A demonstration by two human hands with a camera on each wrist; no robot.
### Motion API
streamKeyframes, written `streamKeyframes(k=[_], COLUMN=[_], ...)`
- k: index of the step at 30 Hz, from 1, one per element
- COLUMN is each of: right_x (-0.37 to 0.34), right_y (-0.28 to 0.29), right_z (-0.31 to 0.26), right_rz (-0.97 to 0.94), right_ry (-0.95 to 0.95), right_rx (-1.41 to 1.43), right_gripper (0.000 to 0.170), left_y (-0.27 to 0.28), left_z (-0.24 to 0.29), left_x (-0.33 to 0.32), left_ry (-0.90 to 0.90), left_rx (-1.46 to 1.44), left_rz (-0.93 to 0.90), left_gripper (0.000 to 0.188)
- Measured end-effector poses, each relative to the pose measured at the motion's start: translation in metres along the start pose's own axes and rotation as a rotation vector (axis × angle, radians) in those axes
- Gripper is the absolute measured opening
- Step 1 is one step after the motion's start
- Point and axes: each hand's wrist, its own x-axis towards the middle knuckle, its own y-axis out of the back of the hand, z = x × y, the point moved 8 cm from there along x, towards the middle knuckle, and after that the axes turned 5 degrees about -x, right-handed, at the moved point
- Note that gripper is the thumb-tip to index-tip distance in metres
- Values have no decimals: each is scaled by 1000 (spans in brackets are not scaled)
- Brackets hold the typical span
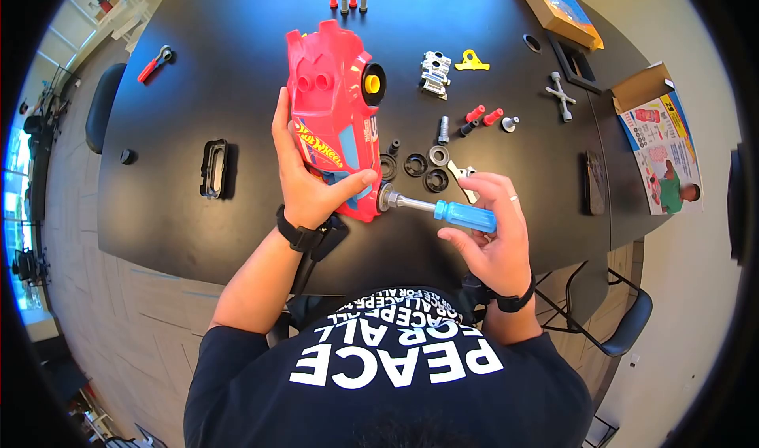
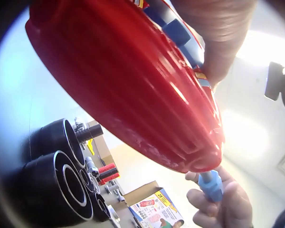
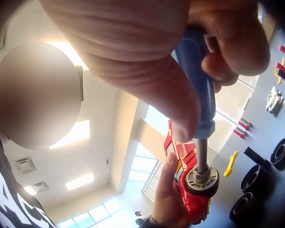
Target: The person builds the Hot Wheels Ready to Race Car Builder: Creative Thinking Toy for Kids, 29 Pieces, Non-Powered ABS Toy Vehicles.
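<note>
A red toy car [image 1: 336, 108] is held up over the black table, gripped by my left hand [image 1: 307, 183] with the thumb across its side. One black wheel with a yellow hub [image 1: 373, 84] shows on the car's far end. In the right wrist view a wheel with a grey hub [image 3: 202, 181] sits at the near end, and the screwdriver's metal tip meets a nut at its centre. My right hand [image 1: 500, 231] has its fingers and thumb curled round the blue screwdriver handle [image 1: 466, 216]. The left wrist view shows the car's red underside [image 2: 123, 85].
Loose black tyres [image 1: 415, 164], a grey bolt [image 1: 443, 129] and red pegs [image 1: 492, 117] lie beyond the screwdriver. Farther off are a silver engine piece [image 1: 436, 75], a yellow part [image 1: 472, 61], a cross wrench [image 1: 560, 97] and a printed box [image 1: 660, 144]. A black tray [image 1: 213, 168] lies left.
</note>
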Motion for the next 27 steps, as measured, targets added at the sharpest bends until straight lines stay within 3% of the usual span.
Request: streamKeyframes(k=[4,12,15,18,24,27], right_x=[-7,-12,-2,-11,-3,-11], right_y=[-5,-15,-5,-13,-8,-15], right_z=[14,42,8,31,9,30], right_rz=[12,-120,-26,-25,-61,-107], right_ry=[118,-168,-53,-48,-65,-68], right_rx=[-26,98,-22,99,-28,30], right_gripper=[47,50,51,54,50,51], left_y=[2,-1,1,1,2,3], left_z=[0,4,2,3,0,-2], left_x=[0,0,0,-1,0,0], left_ry=[-60,-65,-70,-55,-66,-47], left_rx=[69,21,70,68,70,58], left_rz=[-24,-4,-18,-16,-19,-7], left_gripper=[148,149,148,148,148,147])
